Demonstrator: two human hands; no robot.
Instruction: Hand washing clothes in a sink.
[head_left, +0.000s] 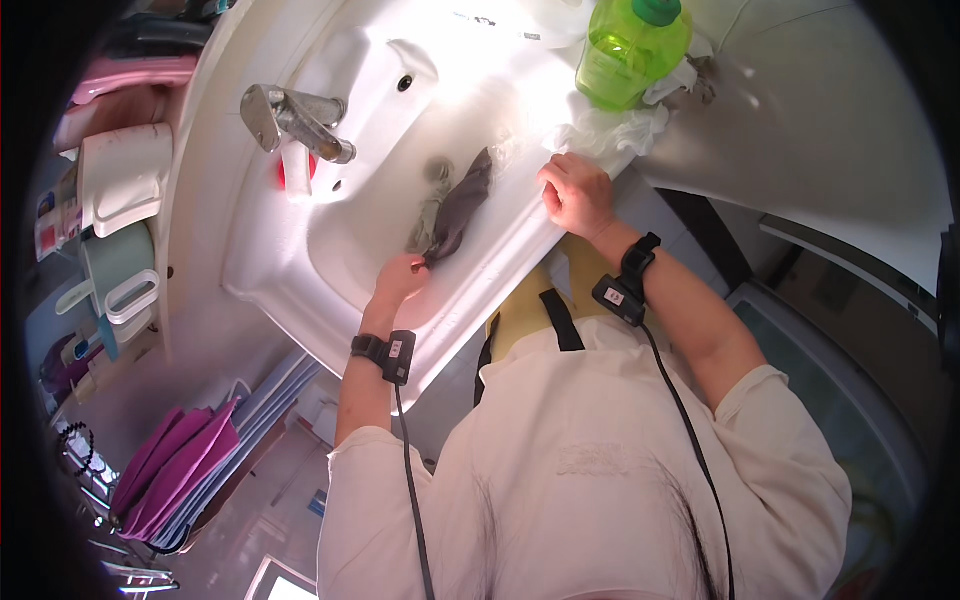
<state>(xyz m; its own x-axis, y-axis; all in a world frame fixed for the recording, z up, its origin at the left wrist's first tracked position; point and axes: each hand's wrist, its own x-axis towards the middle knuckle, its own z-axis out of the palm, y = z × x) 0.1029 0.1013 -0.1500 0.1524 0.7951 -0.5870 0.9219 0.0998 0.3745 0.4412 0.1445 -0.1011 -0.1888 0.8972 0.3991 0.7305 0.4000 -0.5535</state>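
Observation:
A wet, dark grey cloth item (465, 202) lies in the white washbasin (345, 247), with a paler grey-green part (429, 217) beside it. My left hand (403, 277) pinches the lower end of the dark cloth at the basin's near side. Curled with bent fingers, my right hand (577, 193) is at the basin's right rim, just below a crumpled white, thin material (611, 131). Whether it holds anything is hidden. Both wrists wear black straps with small cabled devices.
A metal faucet (300, 124) stands at the basin's left, near a white and red object (298, 171). A green liquid bottle (630, 56) stands at the upper right. Hanging holders (124, 176) line the left wall, above folded pink cloth (176, 469).

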